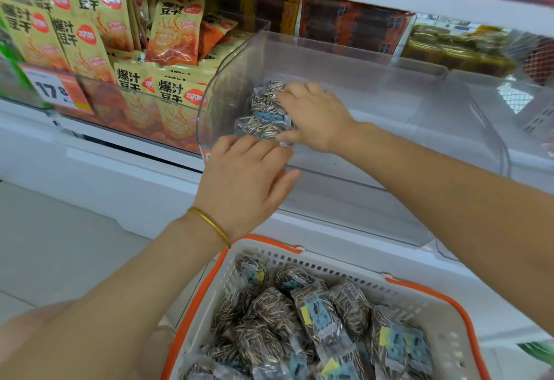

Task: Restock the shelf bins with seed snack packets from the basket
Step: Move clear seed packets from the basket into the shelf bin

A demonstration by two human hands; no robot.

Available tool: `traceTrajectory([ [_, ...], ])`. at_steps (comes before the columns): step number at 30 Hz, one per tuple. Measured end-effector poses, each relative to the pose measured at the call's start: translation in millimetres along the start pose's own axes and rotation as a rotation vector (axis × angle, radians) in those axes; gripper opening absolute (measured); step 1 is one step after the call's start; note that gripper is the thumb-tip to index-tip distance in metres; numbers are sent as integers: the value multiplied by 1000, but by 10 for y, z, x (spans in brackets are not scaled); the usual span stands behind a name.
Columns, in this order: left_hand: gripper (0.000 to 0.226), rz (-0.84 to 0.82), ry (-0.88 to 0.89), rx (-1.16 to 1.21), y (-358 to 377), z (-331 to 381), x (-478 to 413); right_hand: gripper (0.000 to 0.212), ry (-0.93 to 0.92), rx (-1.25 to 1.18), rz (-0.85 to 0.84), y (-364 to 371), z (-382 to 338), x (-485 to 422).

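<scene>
Seed packets (263, 109) are sitting in a small stack at the 9 o'clock end of the clear bin (389, 94), touching its left wall. The rest of the bin floor, out toward 3 o'clock, is showing bare.

Right hand (314, 115) is reaching in from 3 o'clock and clamping the stack: fingers curled over the top, thumb tucked at the near edge. Left hand (245, 181) is coming over the bin's front lip at 6 o'clock of the stack. Its knuckles are bent and its fingertips hidden, so I can't tell if it's pinching a packet or just steadying.

Basket (329, 268) is parked at 6 o'clock of the bin, just below the shelf edge, with plenty of basket stock (299, 319) waiting. Judging from that, the restock is at an early stage.

Risks from here:
- The stack is leaning on one wall only, so it's likely toppling toward the bare end on release.
- The film looks slick, so packets could be sliding out of a one-handed clamp.
- The left forearm is passing right over the basket rim, so a careless pull-back could be knocking it.
- Yellow snack bags (90, 20) are sitting in the neighbouring bin at 9 o'clock, so a high throw risks mixing stock.
</scene>
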State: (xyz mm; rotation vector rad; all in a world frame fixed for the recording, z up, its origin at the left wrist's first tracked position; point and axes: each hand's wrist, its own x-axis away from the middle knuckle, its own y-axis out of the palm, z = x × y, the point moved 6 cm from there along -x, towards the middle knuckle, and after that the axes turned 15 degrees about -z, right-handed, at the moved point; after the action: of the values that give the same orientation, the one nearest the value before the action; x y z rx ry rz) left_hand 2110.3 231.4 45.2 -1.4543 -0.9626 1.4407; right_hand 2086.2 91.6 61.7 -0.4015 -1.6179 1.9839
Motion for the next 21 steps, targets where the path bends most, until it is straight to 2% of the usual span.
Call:
traceTrajectory([
  [2,40,4,-16,-2,-9,18,-4,63,-9,12,-79,114,-48,3],
  [7,44,-29,-31,12,5,15,-6,42,-39,12,-82,208,-132,-64],
  [10,45,-50,-29,18,17,1,-6,45,-123,-82,-187,306,-184,-88],
  [13,43,-22,-28,18,1,0,1,55,-108,-101,-214,336,-172,-95],
  [15,43,-8,-21,30,-7,2,3,50,-103,-139,-195,323,-160,-117],
  [19,42,-1,-4,33,-20,-2,9,45,-110,-379,-198,347,-72,-142],
  [21,42,-1,2,29,-20,-7,13,38,-116,-446,-147,334,-41,-141],
])
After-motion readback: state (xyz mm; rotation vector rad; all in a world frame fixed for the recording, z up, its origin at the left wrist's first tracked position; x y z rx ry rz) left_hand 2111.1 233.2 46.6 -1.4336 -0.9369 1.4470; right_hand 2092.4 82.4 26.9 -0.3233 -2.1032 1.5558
